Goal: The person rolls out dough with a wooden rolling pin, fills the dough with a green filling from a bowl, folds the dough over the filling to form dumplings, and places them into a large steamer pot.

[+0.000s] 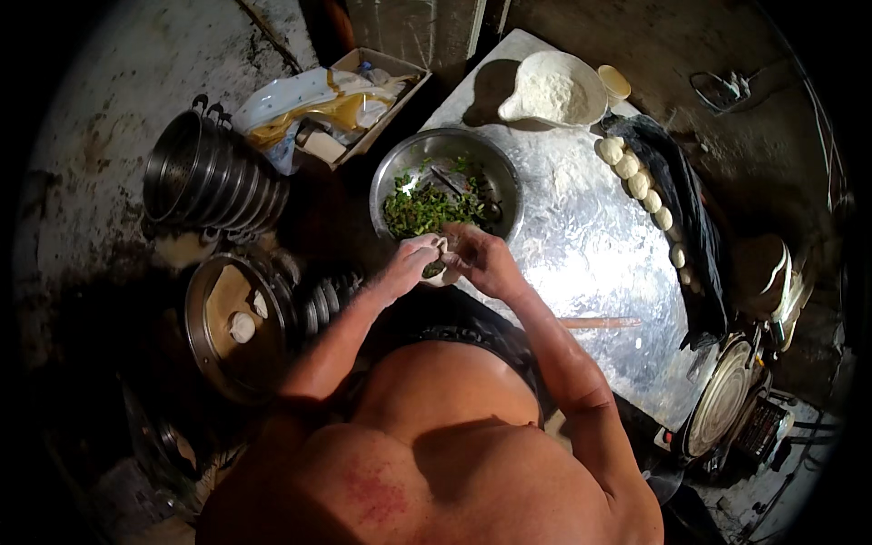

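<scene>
My left hand (pixel 411 263) holds a dough wrapper (pixel 447 276) from the left, just in front of a steel bowl (pixel 499 162). Dark green filling (pixel 433 268) shows in the wrapper's opening. On the other side, the fingers of my right hand (pixel 482 257) pinch the wrapper's upper edge. Chopped green vegetable filling (pixel 426 208) lies in the bowl, with a dark utensil (pixel 446 180) resting in it. To the right of my right forearm, a wooden rolling pin (pixel 603 322) lies on the floured metal tabletop (pixel 579 225).
A row of dough balls (pixel 638 184) runs beside black plastic (pixel 681 204) along the table's right edge. A flour scoop (pixel 555 88) stands at the back. At left, a steamer tray (pixel 197 327) holds pale buns (pixel 242 328), below stacked steamers (pixel 218 177). A cardboard box (pixel 381 139) holds bags.
</scene>
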A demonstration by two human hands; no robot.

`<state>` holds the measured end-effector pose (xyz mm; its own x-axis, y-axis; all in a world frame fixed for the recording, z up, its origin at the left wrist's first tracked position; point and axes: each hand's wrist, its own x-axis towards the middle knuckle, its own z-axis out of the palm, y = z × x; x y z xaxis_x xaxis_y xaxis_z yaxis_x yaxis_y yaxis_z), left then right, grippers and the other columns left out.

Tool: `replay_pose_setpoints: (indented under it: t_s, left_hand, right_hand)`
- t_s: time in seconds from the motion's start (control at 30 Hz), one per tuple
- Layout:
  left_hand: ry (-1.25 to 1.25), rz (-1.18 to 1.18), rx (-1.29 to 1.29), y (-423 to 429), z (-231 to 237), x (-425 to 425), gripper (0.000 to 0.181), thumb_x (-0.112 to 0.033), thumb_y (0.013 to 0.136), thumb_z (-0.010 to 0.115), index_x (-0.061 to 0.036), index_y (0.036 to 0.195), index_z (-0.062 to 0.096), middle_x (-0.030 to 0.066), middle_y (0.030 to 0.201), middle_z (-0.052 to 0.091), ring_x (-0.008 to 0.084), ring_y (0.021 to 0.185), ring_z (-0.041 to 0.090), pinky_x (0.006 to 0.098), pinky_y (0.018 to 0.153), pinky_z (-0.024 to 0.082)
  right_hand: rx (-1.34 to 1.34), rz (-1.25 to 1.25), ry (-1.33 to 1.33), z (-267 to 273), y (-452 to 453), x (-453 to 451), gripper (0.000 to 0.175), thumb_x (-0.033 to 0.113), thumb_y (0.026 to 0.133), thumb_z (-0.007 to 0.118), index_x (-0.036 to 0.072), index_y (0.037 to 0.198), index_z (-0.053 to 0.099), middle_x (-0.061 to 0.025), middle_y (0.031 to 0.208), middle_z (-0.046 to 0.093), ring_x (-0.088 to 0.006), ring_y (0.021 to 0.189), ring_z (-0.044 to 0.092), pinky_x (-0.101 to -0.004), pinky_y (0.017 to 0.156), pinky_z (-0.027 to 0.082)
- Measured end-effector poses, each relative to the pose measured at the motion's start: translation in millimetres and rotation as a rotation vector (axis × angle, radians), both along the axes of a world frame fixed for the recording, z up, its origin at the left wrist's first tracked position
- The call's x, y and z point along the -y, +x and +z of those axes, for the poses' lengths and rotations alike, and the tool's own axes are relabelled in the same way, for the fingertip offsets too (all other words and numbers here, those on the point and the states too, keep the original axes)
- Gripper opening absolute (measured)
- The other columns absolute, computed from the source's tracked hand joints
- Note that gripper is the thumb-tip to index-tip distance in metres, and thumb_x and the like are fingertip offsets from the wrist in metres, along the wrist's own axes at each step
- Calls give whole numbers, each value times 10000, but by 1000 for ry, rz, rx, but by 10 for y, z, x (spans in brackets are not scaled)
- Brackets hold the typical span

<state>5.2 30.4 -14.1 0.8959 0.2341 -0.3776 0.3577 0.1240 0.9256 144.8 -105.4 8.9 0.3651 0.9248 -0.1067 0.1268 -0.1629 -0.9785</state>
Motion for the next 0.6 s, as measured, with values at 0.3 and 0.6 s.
replay_pose_setpoints:
  t_s: [0.3,0.6]
  left_hand:
    - [-389,405,121,-96,-51,227,358,-183,956,423,-26,1271,489,62,1138,577,137,1006,554,294,869,461]
    - [14,31,27,-71,-258,-109,333,-224,943,445,-14,1188,529,28,1054,582,114,926,530,267,795,457]
  right_hand:
    - [-87,-52,-111,36,-1,-44,228,91,866,644,-15,1056,577,-38,754,614,-82,656,537,-252,618,468]
    - [31,104,80,-186,6,-88,234,90,864,634,-7,1062,556,-40,781,620,-88,644,541,-250,618,469]
